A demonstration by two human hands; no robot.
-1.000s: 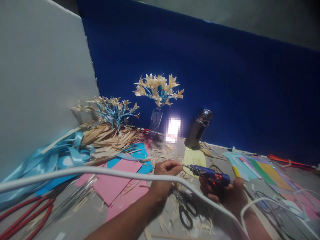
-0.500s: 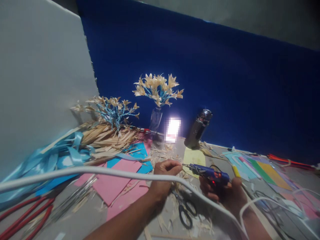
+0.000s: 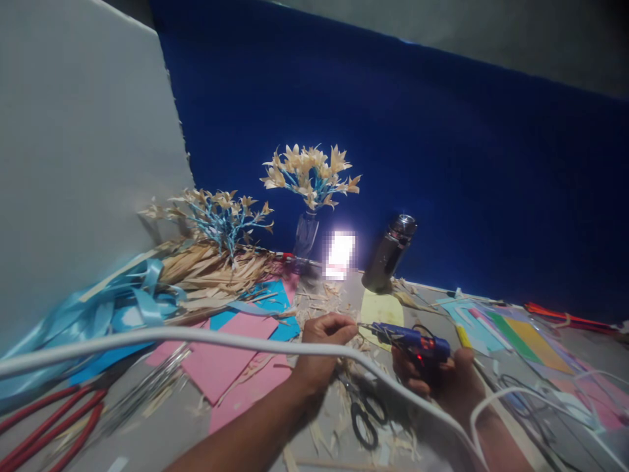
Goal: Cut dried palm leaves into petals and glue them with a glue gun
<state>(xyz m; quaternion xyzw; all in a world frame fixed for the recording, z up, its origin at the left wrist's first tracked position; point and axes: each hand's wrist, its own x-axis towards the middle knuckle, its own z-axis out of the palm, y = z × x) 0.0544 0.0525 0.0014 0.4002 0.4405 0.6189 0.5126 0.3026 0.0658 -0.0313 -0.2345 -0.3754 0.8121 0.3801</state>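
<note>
My right hand [image 3: 437, 380] is wrapped round a dark blue glue gun [image 3: 413, 342], which points left and shows a small red light. At the gun's nozzle, my left hand [image 3: 327, 334] has thumb and fingertips pinched together; whatever they hold is too small to make out. Just below my hands lie scissors [image 3: 363, 413] with black handles. A yellow paper piece [image 3: 381, 311] lies behind the nozzle. Across the front of my left forearm runs a thick white cable [image 3: 196, 335].
Pale flowers stand in a glass vase [image 3: 305, 236] beside a bright blurred light [image 3: 340, 255] and a dark flask [image 3: 390, 254]. Dried strips [image 3: 211, 275], blue ribbon [image 3: 118, 305], pink sheets [image 3: 230, 354] and red-handled cutters [image 3: 54, 419] lie left; coloured papers [image 3: 525, 334] lie right.
</note>
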